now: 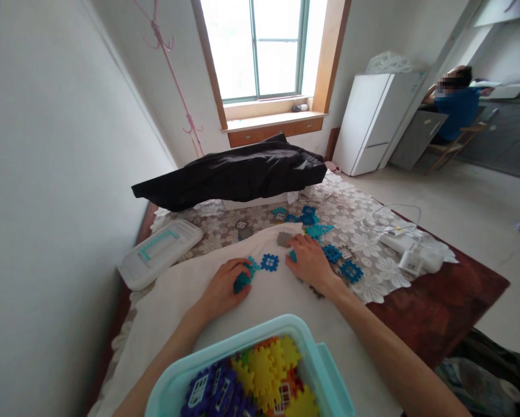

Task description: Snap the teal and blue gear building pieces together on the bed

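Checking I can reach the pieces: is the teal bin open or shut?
Open: no lid covers the teal bin, and yellow blocks and purple blocks show heaped inside.

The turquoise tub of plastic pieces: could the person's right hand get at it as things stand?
Probably yes: the right hand rests on the white cloth, and only bare cloth lies between it and the open tub.

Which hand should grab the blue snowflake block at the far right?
Right, probably: the right hand sits closest to that blue snowflake block, while the left hand is farther away, cupped over teal blocks.
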The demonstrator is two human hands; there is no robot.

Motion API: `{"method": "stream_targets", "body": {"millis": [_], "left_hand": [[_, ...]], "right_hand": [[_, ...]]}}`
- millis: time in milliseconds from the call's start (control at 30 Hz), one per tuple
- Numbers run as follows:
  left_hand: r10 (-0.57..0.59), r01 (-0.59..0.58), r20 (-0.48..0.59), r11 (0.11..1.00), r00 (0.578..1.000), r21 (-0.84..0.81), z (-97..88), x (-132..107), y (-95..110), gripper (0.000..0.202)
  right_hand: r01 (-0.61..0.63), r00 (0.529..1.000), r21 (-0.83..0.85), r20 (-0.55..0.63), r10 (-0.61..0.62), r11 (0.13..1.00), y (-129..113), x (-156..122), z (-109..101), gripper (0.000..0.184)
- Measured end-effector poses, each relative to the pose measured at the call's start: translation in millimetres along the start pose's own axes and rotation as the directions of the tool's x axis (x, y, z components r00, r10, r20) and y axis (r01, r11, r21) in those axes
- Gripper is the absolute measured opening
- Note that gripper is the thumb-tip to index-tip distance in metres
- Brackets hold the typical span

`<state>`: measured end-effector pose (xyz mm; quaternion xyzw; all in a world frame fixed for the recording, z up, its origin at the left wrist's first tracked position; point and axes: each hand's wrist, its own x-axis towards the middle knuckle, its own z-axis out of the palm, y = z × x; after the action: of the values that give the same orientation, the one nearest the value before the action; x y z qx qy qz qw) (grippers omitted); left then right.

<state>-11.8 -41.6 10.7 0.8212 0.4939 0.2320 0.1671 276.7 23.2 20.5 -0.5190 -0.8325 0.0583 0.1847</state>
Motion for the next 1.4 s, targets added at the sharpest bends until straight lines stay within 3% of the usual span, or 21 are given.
{"method": "stream_targets", "body": {"millis": [100,200,300,433,567,733,867,967,1067,1167,1300,1400], "left_hand": [[-0.005,0.005,-0.016,1.0,1.0,0.004,-1.2,0.2,1.9,0.05],[-0.042,0.045,-0.062,0.998,0.997,0.039,-0.9,0.5,3.3,0.059],[-0.078,0.082,-0.097,0.996,0.992,0.046,-0.3,0.8,2.3,0.059],[-0.049,0.049,-0.09,0.999,0.995,0.002,-2.6,0.5,1.0,0.063],[-0.004,0.001,-0.048,0.998,0.999,-0.055,-6.9,-0.3,3.7,0.066],[-0.015,0.009,-0.07,0.997,0.997,-0.08,-9.2,-0.9,5.3,0.06],[-0.021,0.022,-0.086,1.0,0.996,0.014,-7.9,-1.6,1.2,0.059],[-0.081,0.092,-0.086,0.987,0.993,0.132,-6.6,-1.6,-2.2,0.065],[-0.119,0.124,-0.042,0.981,0.992,0.146,-7.4,-1.5,-3.8,0.064],[-0.144,0.144,-0.015,0.985,0.99,0.09,-10.1,-2.3,-3.5,0.061],[-0.228,0.229,-0.032,0.973,0.973,0.02,-11.8,-3.6,-3.0,0.061],[-0.277,0.27,-0.112,0.96,0.954,-0.078,-10.2,-2.8,-4.2,0.055]], "right_hand": [[-0.162,0.984,-0.099,0.054,0.168,0.982,27.1,-0.6,-12.7,0.028],[-0.194,0.975,-0.105,0.09,0.204,0.975,42.1,-2.6,-13.6,0.029],[-0.163,0.984,-0.052,0.062,0.166,0.985,41.8,-0.7,-9.0,0.027],[-0.017,0.999,0.041,-0.027,0.018,0.999,31.0,4.3,0.7,0.033],[0.028,0.997,0.037,0.067,-0.031,0.999,22.1,2.8,7.5,0.027],[0.085,0.982,0.066,0.166,-0.095,0.994,18.1,-2.2,0.3,0.015],[0.082,0.981,0.062,0.171,-0.092,0.995,17.4,-1.4,-0.4,0.012],[0.079,0.99,0.131,0.103,-0.093,0.988,14.4,1.0,6.8,0.012],[0.181,0.983,0.294,-0.026,-0.181,0.938,3.9,0.0,16.1,0.017],[0.349,0.935,0.439,-0.099,-0.341,0.828,-14.3,-7.2,24.7,0.026],[0.403,0.886,0.563,-0.043,-0.462,0.721,-37.8,-20.1,32.6,0.039],[0.402,0.851,0.627,0.012,-0.524,0.667,-46.8,-25.2,32.3,0.057]]}}
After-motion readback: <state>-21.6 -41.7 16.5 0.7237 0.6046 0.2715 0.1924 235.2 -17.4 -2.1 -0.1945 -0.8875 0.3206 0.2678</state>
